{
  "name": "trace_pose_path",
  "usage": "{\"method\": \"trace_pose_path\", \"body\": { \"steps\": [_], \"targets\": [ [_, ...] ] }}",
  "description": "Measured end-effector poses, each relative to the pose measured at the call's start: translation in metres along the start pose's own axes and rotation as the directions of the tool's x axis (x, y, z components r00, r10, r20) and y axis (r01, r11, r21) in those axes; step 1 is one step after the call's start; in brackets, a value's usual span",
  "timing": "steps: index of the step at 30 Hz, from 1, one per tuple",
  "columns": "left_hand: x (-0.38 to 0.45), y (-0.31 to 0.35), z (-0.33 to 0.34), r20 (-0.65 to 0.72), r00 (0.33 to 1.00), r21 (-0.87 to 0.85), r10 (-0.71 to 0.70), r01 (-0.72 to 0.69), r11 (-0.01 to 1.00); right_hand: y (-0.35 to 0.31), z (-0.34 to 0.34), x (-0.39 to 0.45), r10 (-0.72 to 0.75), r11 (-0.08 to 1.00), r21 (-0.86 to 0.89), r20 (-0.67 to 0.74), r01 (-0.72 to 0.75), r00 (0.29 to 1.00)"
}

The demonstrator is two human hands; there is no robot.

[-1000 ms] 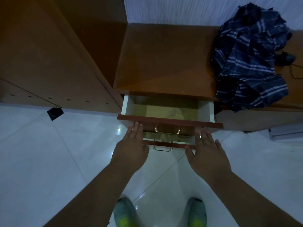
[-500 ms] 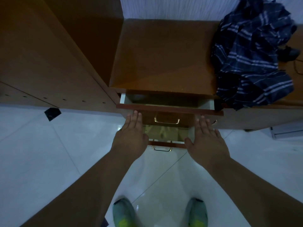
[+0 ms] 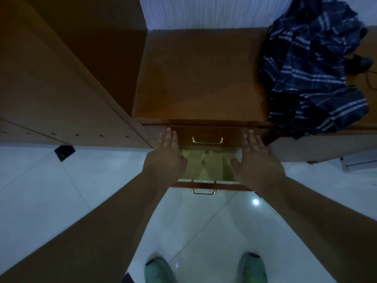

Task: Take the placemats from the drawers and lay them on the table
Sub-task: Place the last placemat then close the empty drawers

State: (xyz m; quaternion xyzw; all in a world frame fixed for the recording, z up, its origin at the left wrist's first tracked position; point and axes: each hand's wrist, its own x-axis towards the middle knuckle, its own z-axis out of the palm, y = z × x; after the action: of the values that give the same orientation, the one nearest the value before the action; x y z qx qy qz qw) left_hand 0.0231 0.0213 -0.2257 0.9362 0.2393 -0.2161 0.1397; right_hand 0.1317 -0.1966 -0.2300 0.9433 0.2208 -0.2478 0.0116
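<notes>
**Two flat hands on a closed top drawer, with the drawer below pulled out**

Seen from above, a person stands on a pale tiled floor facing a low wooden cabinet. Both arms reach forward. The left hand and the right hand lie with straight fingers, tips touching the front of the top drawer, one on each side of its brass handle. Neither grip holds anything; both are released and flat. The top drawer's front sits flush under the front edge of the worktop, so its inside is hidden.

Beneath the hands, the lower drawer stands pulled out toward the person. Its yellowish bottom shows faint blurred marks; whether a placemat lies in it cannot be told in the dim light. Its front edge carries a second brass handle, which juts out over the floor between the forearms.

A tall wooden cupboard side rises at the left, meeting the cabinet's left edge. On the right part of the worktop lies a crumpled dark blue plaid cloth, one corner hanging over the front edge just beside the top drawer. A dark cable runs behind the cloth. The middle of the worktop is bare wood.

Two green shoes stand on the floor near the bottom edge, with open floor to either side of them.
</notes>
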Motion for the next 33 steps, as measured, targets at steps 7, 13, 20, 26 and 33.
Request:
{"method": "trace_pose_path", "body": {
  "steps": [7, 13, 20, 26, 33],
  "targets": [
    [0.004, -0.001, 0.0, 0.004, 1.0, 0.039, -0.006, 0.006, 0.999, -0.003, -0.002, 0.003, 0.011, 1.0, 0.021, 0.026, -0.012, 1.0],
    [0.004, 0.003, -0.002, -0.019, 1.0, 0.006, 0.001, -0.001, 1.0, -0.002, -0.002, 0.001, 0.028, 0.998, 0.054, 0.0, -0.028, 1.0],
    [-0.007, 0.008, 0.002, -0.059, 0.997, -0.05, 0.047, -0.05, 0.997, -0.002, -0.002, -0.003, 0.0, 0.99, 0.141, -0.094, 0.014, 0.996],
    [-0.033, 0.005, 0.011, 0.003, 0.994, -0.663, -0.11, 0.085, 0.744, -0.011, 0.014, -0.038, 0.072, 0.954, 0.298, -0.162, -0.021, 0.984],
    [-0.051, -0.014, 0.061, 0.343, 0.903, -0.928, -0.259, 0.369, 0.058, -0.027, 0.046, -0.053, 0.408, 0.158, 0.919, 0.273, -0.362, 0.871]
  ]
}}
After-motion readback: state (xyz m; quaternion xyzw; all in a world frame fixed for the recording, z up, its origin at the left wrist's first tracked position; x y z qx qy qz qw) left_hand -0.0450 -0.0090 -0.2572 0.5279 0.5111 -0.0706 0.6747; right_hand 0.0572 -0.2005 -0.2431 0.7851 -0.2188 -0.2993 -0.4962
